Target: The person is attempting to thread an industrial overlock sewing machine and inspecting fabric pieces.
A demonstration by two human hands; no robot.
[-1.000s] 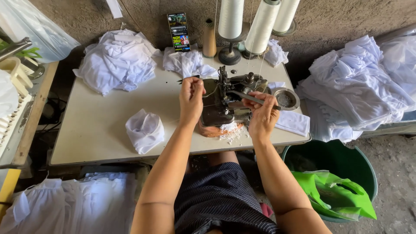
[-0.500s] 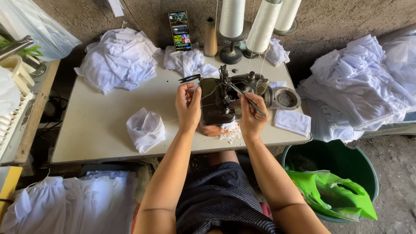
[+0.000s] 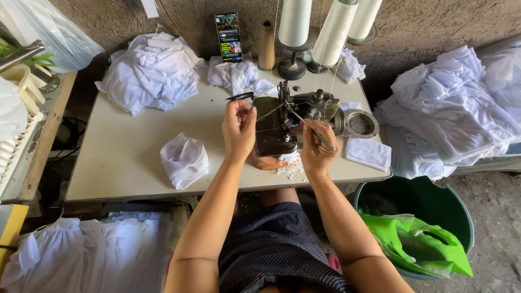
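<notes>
Tweezers [image 3: 315, 131] sit pinched in the right hand [image 3: 316, 152], tips aimed into the sewing machine [image 3: 287, 123] where thread runs. Left hand [image 3: 237, 129] holds black scissors [image 3: 240, 97] with curled fingers beside the machine. 3 thread cones [image 3: 332, 32] stand behind, feeding it.

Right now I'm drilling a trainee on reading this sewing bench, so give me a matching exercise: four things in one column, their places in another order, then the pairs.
Things:
1. phone
2. green bucket
3. metal dish
4. small folded white cloth

Places:
A. on the table, left of the left hand
B. on the floor, right of the table
C. propped against the back wall
D. just right of the sewing machine

Pairs: 1-C, 2-B, 3-D, 4-A
</notes>
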